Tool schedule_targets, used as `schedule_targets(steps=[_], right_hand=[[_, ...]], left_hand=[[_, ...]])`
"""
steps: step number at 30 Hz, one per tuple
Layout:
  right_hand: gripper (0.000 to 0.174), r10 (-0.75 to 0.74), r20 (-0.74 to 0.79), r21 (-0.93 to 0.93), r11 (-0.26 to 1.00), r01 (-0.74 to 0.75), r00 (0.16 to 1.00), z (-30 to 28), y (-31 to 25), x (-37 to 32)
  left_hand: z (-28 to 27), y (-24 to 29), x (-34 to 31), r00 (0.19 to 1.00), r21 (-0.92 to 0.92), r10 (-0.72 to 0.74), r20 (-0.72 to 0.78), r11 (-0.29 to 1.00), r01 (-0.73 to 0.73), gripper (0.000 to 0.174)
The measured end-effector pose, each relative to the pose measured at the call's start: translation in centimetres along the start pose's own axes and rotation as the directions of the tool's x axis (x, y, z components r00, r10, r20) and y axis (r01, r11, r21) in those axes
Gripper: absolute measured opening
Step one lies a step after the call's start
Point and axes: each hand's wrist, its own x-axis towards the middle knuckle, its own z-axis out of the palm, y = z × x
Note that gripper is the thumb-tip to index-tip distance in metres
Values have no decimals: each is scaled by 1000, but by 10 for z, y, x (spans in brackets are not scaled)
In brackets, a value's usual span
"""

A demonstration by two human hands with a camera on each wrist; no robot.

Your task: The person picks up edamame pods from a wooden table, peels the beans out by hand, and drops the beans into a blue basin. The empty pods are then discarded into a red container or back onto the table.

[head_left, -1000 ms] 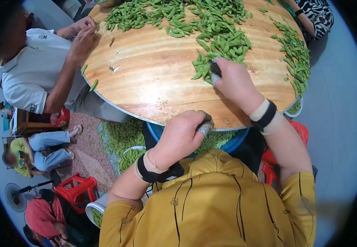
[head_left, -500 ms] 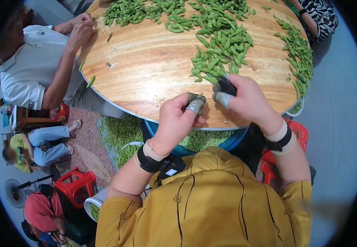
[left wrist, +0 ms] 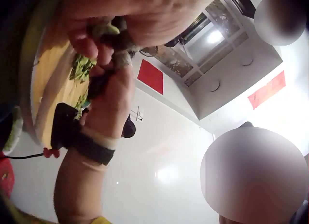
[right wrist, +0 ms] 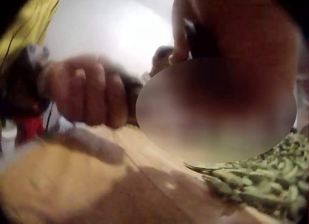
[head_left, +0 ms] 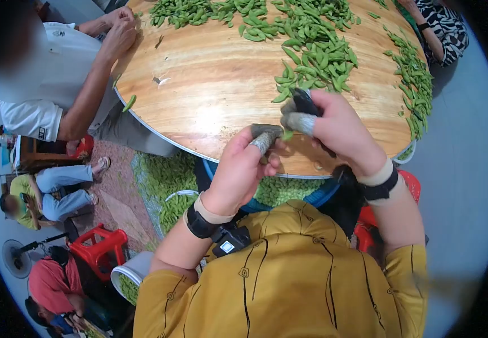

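My left hand (head_left: 245,163), its thumb and forefinger wrapped in grey and dark coverings, pinches a green soybean pod (head_left: 287,134) over the near edge of the round wooden table. In the left wrist view, a bit of green (left wrist: 107,29) shows among its fingers. My right hand (head_left: 342,127), thumb wrapped in grey, meets the left fingertips at the pod. Its fingers curl round a slim black object (head_left: 305,102) whose kind I cannot tell. A heap of green pods (head_left: 323,59) lies just beyond the right hand.
More pods (head_left: 416,79) line the table's right side. Below the near edge, a blue basin (head_left: 317,197) holds shelled beans. A person in a white shirt (head_left: 75,62) works at the left edge. Red stools (head_left: 100,248) and a white bucket (head_left: 131,270) stand on the floor.
My right hand has come back from the pod heap toward me to meet the left. The left hand has risen from the table's rim, and a pod now shows between them.
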Motion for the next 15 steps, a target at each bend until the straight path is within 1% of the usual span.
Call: schedule_targets(steps=[1, 2, 3, 4, 5, 6, 8, 9, 11, 12, 13, 14, 15], right_hand=[[21, 118, 82, 196, 972, -132, 990, -2, 0, -11], [22, 216, 182, 373, 888, -271, 959, -4, 1, -20], [15, 142, 188, 432, 876, -212, 972, -2, 10, -26], [15, 142, 187, 434, 876, -212, 972, -2, 16, -31], [15, 92, 155, 464, 872, -155, 984, -2, 20, -35], [15, 42, 121, 494, 864, -97, 992, -3, 23, -39], [15, 49, 135, 481, 870, -109, 990, -7, 25, -47], [17, 31, 154, 495, 863, -104, 988, -8, 26, -49], [20, 8, 171, 516, 851, -97, 985, -7, 26, -54], [23, 69, 124, 508, 852, -123, 990, -5, 23, -58], [26, 131, 76, 502, 851, -151, 988, -3, 21, -62], [26, 127, 75, 508, 849, -148, 989, -3, 20, -67], [28, 126, 87, 470, 869, -152, 988, -2, 19, -73]], left_hand=[[6, 3, 0, 994, -60, -62, 91, 996, 68, 26], [7, 4, 1, 994, -62, -64, 92, 996, 70, 26], [8, 4, 0, 955, -177, -175, 239, 959, 220, 28], [8, 5, 0, 883, -263, -257, 392, 889, 375, 30], [7, 3, 1, 855, -242, -275, 439, 881, 407, 34], [3, 0, 2, 854, -238, -281, 438, 880, 411, 34], [-4, -6, 3, 772, -259, -248, 586, 845, 468, 28], [-1, -6, 1, 772, -256, -253, 583, 845, 470, 28], [6, -3, -5, 826, -282, -223, 517, 867, 410, 22], [9, 1, -7, 827, -276, -226, 514, 870, 409, 22], [13, 4, -9, 885, -153, -213, 413, 942, 298, 19], [16, 6, -11, 933, -11, -178, 313, 981, 191, 16], [16, 5, -11, 933, -5, -179, 312, 982, 190, 16]])
